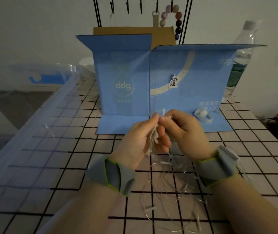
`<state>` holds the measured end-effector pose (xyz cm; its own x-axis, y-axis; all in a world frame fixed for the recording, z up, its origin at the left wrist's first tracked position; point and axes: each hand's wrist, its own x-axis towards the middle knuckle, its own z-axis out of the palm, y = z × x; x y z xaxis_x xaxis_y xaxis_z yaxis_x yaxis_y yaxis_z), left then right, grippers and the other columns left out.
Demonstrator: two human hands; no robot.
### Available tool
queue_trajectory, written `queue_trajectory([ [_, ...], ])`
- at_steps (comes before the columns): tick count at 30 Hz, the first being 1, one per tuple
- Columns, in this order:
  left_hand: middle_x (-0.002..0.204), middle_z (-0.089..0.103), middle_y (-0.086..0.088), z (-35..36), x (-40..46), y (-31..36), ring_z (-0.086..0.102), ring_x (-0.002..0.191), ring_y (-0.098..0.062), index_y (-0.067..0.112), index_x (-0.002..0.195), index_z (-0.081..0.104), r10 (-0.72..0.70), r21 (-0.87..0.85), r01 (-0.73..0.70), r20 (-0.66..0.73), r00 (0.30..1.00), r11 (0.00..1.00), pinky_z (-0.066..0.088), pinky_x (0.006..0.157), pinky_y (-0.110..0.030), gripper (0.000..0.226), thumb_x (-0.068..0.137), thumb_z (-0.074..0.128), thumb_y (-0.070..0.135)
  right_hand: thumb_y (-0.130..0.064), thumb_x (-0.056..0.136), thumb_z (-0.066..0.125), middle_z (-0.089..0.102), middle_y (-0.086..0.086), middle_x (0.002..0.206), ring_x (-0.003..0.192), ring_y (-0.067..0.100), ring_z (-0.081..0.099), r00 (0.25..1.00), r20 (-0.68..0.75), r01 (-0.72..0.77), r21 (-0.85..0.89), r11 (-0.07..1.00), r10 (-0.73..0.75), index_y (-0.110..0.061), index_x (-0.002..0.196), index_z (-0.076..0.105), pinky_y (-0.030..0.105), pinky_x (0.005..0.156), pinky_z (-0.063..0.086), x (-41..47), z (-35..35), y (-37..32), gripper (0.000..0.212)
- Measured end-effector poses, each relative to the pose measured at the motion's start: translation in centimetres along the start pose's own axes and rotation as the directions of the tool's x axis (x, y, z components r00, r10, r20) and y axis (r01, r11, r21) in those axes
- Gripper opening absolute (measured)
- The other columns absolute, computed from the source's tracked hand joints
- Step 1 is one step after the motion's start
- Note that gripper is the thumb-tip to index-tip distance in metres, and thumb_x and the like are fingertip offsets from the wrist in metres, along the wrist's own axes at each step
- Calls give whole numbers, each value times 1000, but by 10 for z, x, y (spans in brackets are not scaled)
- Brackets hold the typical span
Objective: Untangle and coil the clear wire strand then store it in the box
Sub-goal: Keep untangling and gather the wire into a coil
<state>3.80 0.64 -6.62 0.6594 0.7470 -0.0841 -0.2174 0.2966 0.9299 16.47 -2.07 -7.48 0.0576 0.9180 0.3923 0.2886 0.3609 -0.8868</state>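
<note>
Head view: nearest to us, loose loops of the thin clear wire strand [165, 191] sprawl over the white tablecloth with a black grid [67, 159], between and below our two forearms, with small white tube-like pieces strung along them. Each wrist wears a grey fabric band edged in lime green [113, 176]. Above the loops, our left hand [140, 141] is curled shut around a bunched, pale bundle of the same strand, thumb pressed on top. Our right hand [183, 132] meets it, thumb and forefinger pinched on the strand at the top of the bundle (the exact piece pinched is too fine to make out). The strand runs down from both hands to the loops on the cloth.

To the left, a large clear plastic storage bin [33, 119] lies along the table's left side, its smooth rim close to our left forearm. Open cloth remains in front of the hands.

Just beyond the hands stands a blue corrugated cardboard panel printed "ddg" [123, 78], folded upright, its lower flap flat on the cloth with a curl of pale tape [203, 115] on it. Behind rise a brown cardboard piece [128, 30], a black wire rack hung with a string of round beads [177, 19], and, right, a clear plastic water bottle [241, 54].
</note>
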Motion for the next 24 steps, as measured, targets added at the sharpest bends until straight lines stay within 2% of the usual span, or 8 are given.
queue_trajectory([
  [3, 46, 59, -2, 0, -1, -3, 62, 53, -12, 17, 51, 61, 114, 16, -115, 41, 993, 993, 51, 55, -21, 41, 86, 54, 37, -16, 91, 48, 50, -1, 37, 35, 6, 42, 1000, 11, -26, 193, 981, 24, -5, 63, 48, 15, 44, 38, -2, 2, -10, 31],
  [6, 45, 55, -1, 1, -4, -1, 62, 52, -11, 13, 65, 66, 163, -13, -163, 100, 982, 987, 50, 52, -19, 21, 84, 60, 19, -30, 84, 47, 47, -5, 40, 38, 2, 40, 996, 7, -90, 265, 960, 92, -8, 60, 46, 11, 43, 35, -1, -2, -13, 32],
  [10, 39, 45, 5, 0, -2, -1, 43, 32, -6, 14, 63, 66, 157, -50, -155, 42, 987, 987, 37, 37, -15, 23, 83, 53, 18, -32, 92, 46, 42, -14, 46, 45, -1, 37, 995, 50, -96, 106, 990, 91, -16, 62, 46, 8, 48, 32, 0, -7, -7, 34],
  [13, 41, 43, 7, -7, 0, 6, 29, 25, 1, 11, 67, 64, 223, -254, -217, -6, 975, 943, 22, 30, -12, 31, 88, 44, 23, -20, 93, 46, 44, -16, 44, 43, -1, 38, 990, 81, -118, -14, 993, 119, -19, 63, 49, 8, 47, 31, 2, -12, 0, 31],
  [17, 46, 49, 8, -17, 0, 15, 28, 22, -1, 11, 66, 63, 279, -430, -293, -96, 955, 854, 17, 28, -12, 40, 89, 34, 27, -20, 96, 43, 41, -9, 46, 43, 4, 37, 975, 136, -138, -247, 959, 175, -17, 68, 52, 14, 48, 33, 3, -15, 7, 29],
  [20, 60, 67, 3, -12, -1, 15, 28, 23, -1, 11, 67, 67, 292, -362, -296, -67, 954, 884, 17, 29, -11, 40, 84, 36, 28, -33, 96, 38, 51, 1, 64, 59, 20, 51, 969, 183, 15, -713, 701, 166, -27, 79, 44, 35, 61, 46, -2, -11, 17, 19],
  [22, 79, 73, -5, -7, -2, 12, 31, 28, 0, 7, 77, 65, 285, -324, -289, -63, 957, 901, 23, 31, -11, 35, 84, 37, 26, -41, 96, 33, 59, 10, 81, 76, 34, 58, 957, 195, 37, -817, 576, 215, -26, 92, 48, 43, 68, 50, -4, -5, 9, 22],
  [24, 92, 73, -10, -3, -2, 11, 45, 38, -3, 5, 84, 57, 280, -319, -284, -60, 958, 904, 38, 38, -13, 27, 84, 37, 24, -43, 96, 31, 62, 12, 94, 87, 36, 60, 946, 230, 90, -862, 498, 227, -22, 103, 53, 39, 70, 49, -6, -2, 6, 32],
])
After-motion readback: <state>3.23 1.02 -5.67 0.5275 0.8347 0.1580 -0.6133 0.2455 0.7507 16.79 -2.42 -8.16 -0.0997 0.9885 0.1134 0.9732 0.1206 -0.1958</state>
